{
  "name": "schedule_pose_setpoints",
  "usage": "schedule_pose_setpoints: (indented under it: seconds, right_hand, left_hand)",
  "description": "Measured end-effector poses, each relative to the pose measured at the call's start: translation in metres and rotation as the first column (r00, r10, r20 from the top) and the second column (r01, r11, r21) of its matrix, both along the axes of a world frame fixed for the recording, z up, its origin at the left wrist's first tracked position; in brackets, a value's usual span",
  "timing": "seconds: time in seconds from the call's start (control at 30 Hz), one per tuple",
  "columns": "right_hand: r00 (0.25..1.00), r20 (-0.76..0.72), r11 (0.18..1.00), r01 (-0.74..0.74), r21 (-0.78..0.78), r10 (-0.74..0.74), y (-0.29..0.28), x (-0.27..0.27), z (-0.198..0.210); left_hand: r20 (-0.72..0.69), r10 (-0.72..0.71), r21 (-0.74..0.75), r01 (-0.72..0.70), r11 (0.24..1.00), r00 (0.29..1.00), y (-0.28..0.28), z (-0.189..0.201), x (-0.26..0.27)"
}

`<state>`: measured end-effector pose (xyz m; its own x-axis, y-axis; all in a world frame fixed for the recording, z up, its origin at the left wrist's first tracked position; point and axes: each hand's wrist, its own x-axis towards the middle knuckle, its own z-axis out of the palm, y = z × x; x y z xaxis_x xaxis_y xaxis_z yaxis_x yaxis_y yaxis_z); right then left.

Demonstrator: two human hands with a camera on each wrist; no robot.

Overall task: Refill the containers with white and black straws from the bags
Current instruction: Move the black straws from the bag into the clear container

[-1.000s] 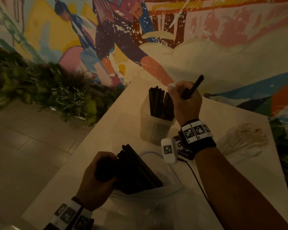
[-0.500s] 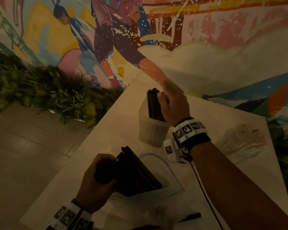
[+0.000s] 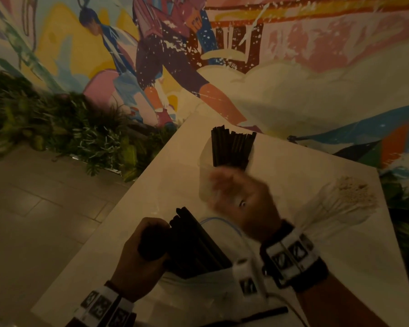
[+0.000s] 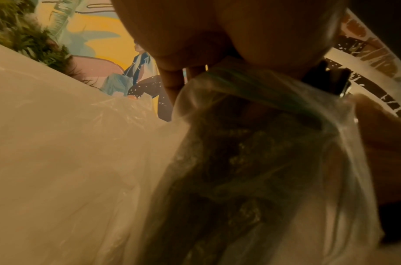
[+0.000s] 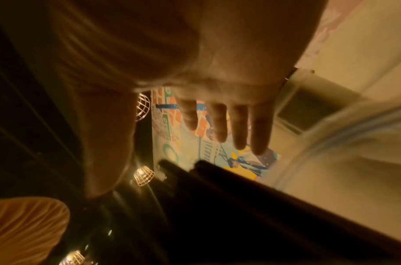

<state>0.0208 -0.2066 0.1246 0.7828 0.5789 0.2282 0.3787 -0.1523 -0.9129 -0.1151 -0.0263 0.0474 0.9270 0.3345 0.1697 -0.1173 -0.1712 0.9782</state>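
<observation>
A clear plastic container (image 3: 204, 182) stands mid-table with several black straws (image 3: 232, 148) upright in it. My left hand (image 3: 144, 251) grips a bundle of black straws (image 3: 194, 241) that sticks out of a clear zip bag (image 3: 213, 286); the left wrist view shows the bag (image 4: 251, 161) crumpled under the palm. My right hand (image 3: 243, 197) is blurred, between the container and the bag, fingers straight and empty. In the right wrist view its spread fingers (image 5: 237, 125) hover over the black straws (image 5: 229, 197). A bag of white straws (image 3: 340, 206) lies at the right.
The white table (image 3: 118, 251) runs diagonally; its left edge drops to a tiled floor. Plants (image 3: 57, 128) line a painted wall behind. One loose black straw (image 3: 267, 313) lies near the front edge by my right forearm.
My right hand dropped its black straw into the container, then pulled back empty toward the bag. The left hand has kept its grip on the bundle.
</observation>
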Motion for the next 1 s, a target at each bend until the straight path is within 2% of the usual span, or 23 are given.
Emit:
schedule_pose_setpoints:
  seconds: [0.07,0.1,0.17,0.27,0.37,0.53,0.63,0.7,0.83,1.0]
  right_hand:
    - [0.971,-0.112,0.952,-0.231,-0.202,0.212,-0.009,-0.020,-0.014]
    - [0.951,-0.161,0.908,-0.302,-0.291,0.264,-0.011,-0.026,-0.021]
    - [0.936,-0.214,0.850,-0.344,-0.399,0.278,-0.012,-0.036,-0.035]
    - [0.940,-0.221,0.875,-0.326,-0.359,0.259,-0.010,-0.044,-0.050]
    - [0.969,-0.166,0.924,-0.225,-0.308,0.181,-0.009,-0.047,-0.058]
    - [0.976,-0.168,0.964,-0.172,-0.202,0.139,-0.009,-0.053,-0.068]
    - [0.973,-0.194,0.976,-0.157,-0.148,0.127,-0.007,-0.054,-0.070]
    - [0.975,-0.182,0.977,-0.153,-0.149,0.125,-0.006,-0.054,-0.071]
    - [0.988,-0.116,0.974,-0.123,-0.191,0.102,-0.009,-0.056,-0.071]
    - [0.999,-0.026,1.000,0.024,-0.014,-0.024,-0.018,-0.056,-0.075]
  left_hand:
    - [0.001,-0.023,0.052,0.023,0.998,1.000,-0.002,0.002,0.001]
    - [-0.005,-0.035,0.083,0.035,0.996,0.999,-0.003,0.001,0.002]
    - [-0.031,-0.054,0.142,0.057,0.988,0.998,-0.004,-0.001,0.002]
    - [-0.069,-0.114,0.182,0.125,0.975,0.991,-0.009,0.006,0.004]
    - [-0.085,-0.183,0.067,0.189,0.980,0.979,-0.009,0.016,0.004]
    - [-0.140,-0.321,-0.011,0.323,0.946,0.937,0.007,0.018,0.002]
    - [-0.165,-0.377,-0.009,0.381,0.925,0.911,0.012,0.021,0.002]
    - [-0.132,-0.351,-0.065,0.346,0.936,0.927,0.009,0.021,0.003]
    - [-0.060,-0.165,0.013,0.166,0.986,0.984,-0.001,0.013,0.004]
    - [0.004,-0.081,0.018,0.081,0.997,0.997,-0.005,0.009,0.000]
